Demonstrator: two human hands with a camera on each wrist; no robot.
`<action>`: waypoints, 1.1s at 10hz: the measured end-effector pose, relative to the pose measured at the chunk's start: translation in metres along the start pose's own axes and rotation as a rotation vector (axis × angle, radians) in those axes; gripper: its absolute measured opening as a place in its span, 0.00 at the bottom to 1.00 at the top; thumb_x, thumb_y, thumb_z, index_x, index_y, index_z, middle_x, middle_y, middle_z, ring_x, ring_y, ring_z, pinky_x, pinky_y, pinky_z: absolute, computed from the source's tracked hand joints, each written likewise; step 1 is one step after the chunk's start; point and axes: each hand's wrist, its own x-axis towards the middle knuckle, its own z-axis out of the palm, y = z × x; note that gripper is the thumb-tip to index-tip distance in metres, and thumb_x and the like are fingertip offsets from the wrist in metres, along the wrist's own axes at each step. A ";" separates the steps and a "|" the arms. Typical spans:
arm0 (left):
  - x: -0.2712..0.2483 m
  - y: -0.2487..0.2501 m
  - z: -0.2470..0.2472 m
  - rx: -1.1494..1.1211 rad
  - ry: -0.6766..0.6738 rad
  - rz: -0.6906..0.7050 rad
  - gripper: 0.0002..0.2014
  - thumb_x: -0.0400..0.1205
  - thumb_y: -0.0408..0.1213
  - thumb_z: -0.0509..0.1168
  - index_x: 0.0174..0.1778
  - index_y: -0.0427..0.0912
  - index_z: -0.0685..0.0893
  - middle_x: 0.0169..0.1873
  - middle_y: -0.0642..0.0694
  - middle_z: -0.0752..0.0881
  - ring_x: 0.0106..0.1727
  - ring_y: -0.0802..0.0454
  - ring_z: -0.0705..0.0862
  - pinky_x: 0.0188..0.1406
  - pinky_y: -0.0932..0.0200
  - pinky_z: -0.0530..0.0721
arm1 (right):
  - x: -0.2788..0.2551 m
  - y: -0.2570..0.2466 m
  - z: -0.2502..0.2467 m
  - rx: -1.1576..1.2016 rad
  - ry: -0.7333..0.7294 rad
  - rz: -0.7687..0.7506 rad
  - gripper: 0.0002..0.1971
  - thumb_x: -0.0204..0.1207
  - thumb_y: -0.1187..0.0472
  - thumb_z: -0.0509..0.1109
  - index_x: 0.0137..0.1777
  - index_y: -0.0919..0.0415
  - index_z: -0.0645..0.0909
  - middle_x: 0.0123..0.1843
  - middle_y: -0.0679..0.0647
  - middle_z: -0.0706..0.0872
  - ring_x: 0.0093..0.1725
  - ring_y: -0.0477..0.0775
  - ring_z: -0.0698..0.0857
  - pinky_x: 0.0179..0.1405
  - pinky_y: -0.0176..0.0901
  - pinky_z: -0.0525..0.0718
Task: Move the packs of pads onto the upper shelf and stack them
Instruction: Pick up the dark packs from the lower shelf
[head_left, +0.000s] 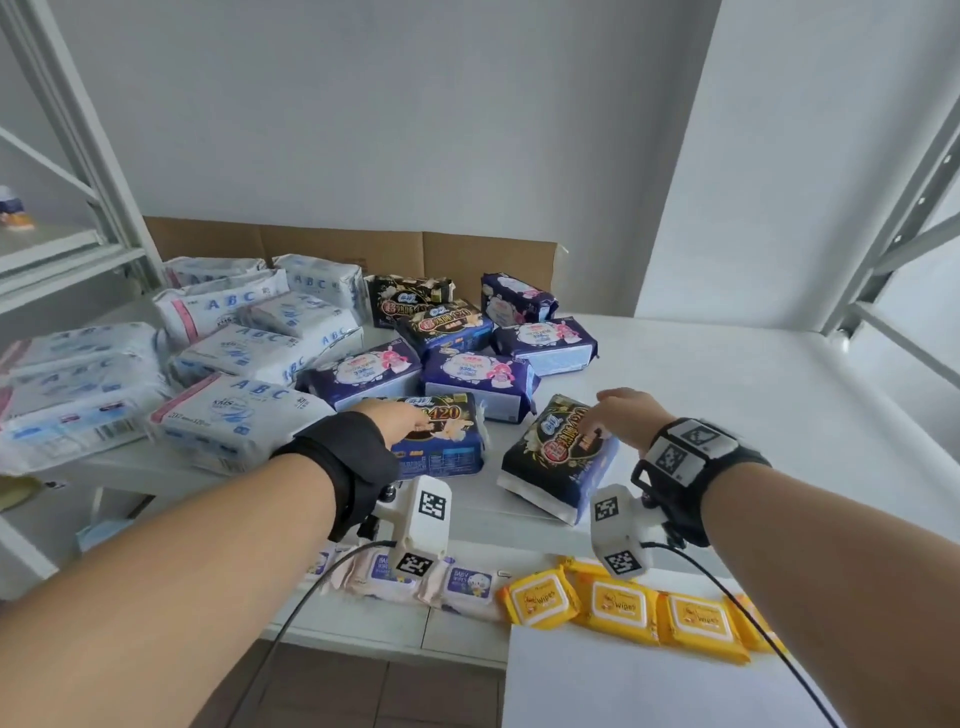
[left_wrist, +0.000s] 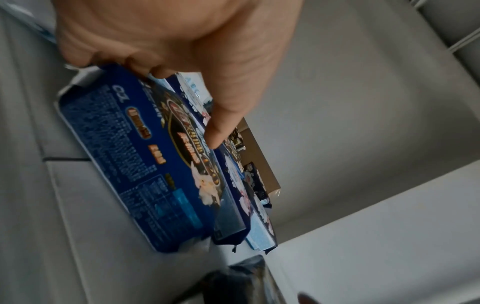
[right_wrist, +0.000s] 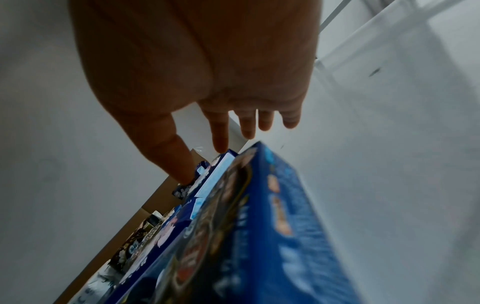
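Observation:
Two black and blue packs of pads lie at the front of the white shelf (head_left: 727, 395). My left hand (head_left: 410, 418) is on the left pack (head_left: 447, 447). In the left wrist view this hand (left_wrist: 182, 90) has its fingers curled over one end of that pack (left_wrist: 135, 156), with the thumb straight on the printed face. My right hand (head_left: 615, 410) hovers over the far end of the tilted right pack (head_left: 561, 462). Its fingers (right_wrist: 246, 131) are straight and spread above that pack (right_wrist: 259, 236), and whether they touch it is unclear.
White ABC packs (head_left: 249, 338) are piled at the left, purple packs (head_left: 478, 374) and more black ones behind. Cardboard (head_left: 363, 249) lines the back wall. Yellow wipes (head_left: 623, 608) and pink baby wipes (head_left: 462, 582) lie on a lower level. Shelf uprights (head_left: 893, 218) stand at both sides.

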 end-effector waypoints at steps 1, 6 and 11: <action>0.008 0.002 -0.002 0.104 -0.004 -0.022 0.24 0.77 0.38 0.72 0.66 0.30 0.78 0.65 0.36 0.80 0.66 0.39 0.80 0.56 0.57 0.78 | 0.018 -0.014 0.012 -0.045 -0.038 0.038 0.34 0.69 0.66 0.74 0.76 0.57 0.70 0.70 0.58 0.77 0.63 0.59 0.79 0.56 0.46 0.80; 0.004 0.001 -0.013 -0.035 -0.292 -0.089 0.20 0.77 0.30 0.70 0.65 0.30 0.80 0.65 0.36 0.82 0.60 0.45 0.81 0.60 0.56 0.75 | 0.031 -0.009 0.014 -0.324 -0.119 0.340 0.53 0.11 0.31 0.80 0.43 0.57 0.83 0.31 0.57 0.90 0.34 0.57 0.89 0.31 0.44 0.82; -0.017 -0.029 -0.004 -0.332 -0.241 -0.071 0.23 0.71 0.37 0.77 0.60 0.31 0.83 0.56 0.32 0.87 0.54 0.41 0.86 0.56 0.47 0.84 | -0.030 0.040 0.002 0.165 -0.107 0.326 0.21 0.69 0.42 0.75 0.37 0.62 0.79 0.18 0.52 0.85 0.11 0.45 0.79 0.09 0.25 0.68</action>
